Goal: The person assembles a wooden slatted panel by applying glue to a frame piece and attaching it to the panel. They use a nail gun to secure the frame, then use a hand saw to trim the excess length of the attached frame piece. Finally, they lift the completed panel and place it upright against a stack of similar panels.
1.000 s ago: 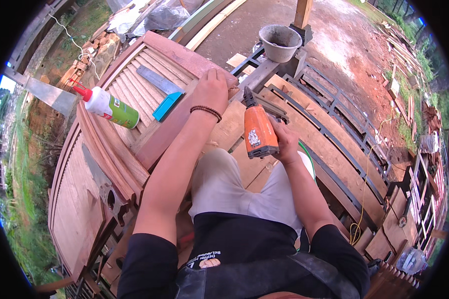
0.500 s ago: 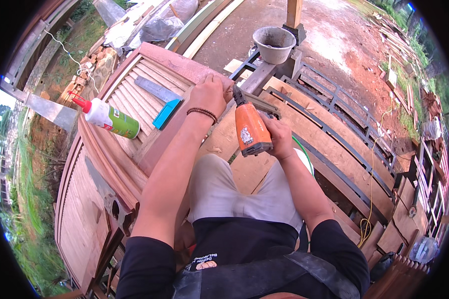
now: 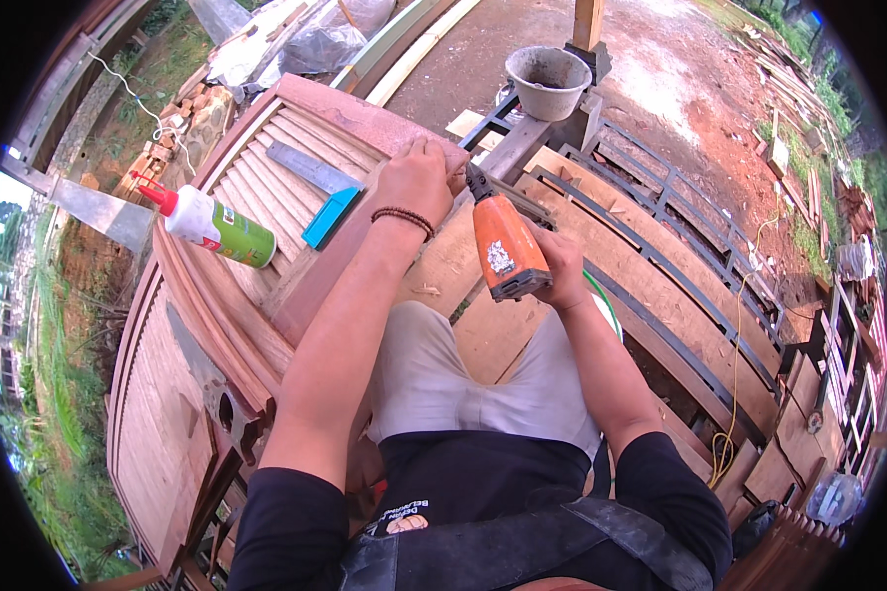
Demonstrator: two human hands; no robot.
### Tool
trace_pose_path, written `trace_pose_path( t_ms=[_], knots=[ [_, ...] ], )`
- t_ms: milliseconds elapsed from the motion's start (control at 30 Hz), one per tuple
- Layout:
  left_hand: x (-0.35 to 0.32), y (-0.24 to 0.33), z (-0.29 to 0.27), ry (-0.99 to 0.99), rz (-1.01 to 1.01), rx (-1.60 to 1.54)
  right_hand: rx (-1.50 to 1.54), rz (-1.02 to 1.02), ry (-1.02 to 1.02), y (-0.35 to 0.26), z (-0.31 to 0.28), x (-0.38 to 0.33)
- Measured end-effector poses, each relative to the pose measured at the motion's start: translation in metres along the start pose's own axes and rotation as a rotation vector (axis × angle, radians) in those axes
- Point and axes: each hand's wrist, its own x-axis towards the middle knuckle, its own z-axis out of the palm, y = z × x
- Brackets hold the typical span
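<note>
While the left hand (image 3: pixel 417 182) clasps the panel (image 3: pixel 281 202), the right hand (image 3: pixel 562 266) grips the nailer (image 3: pixel 510 246) just beside it.

The orange tool (image 3: pixel 508 246) partly hides the right fingers (image 3: pixel 548 242).

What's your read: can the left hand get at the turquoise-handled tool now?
Likely yes: the turquoise-handled tool lies uncovered on the slatted panel, close to the left hand, with nothing standing between them, though that hand rests on the frame.
</note>
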Motion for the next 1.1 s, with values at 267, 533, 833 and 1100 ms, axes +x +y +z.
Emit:
trace_pose_path(
  t_ms=[267,533,833,1100],
  knots=[
    [0.002,-0.002,0.003,0.046,-0.002,0.008,0.013,-0.034,0.019,0.0,0.003,0.006],
    [0.001,-0.004,0.004,0.028,0.0,0.036,0.051,0.025,-0.004,0.001,0.004,0.004],
    [-0.001,-0.002,0.003,0.042,0.003,0.018,0.086,0.15,-0.036,0.002,0.006,0.001],
    [0.0,-0.008,0.011,0.101,0.042,0.034,0.108,0.147,-0.025,0.0,0.007,0.002]
  ],
)
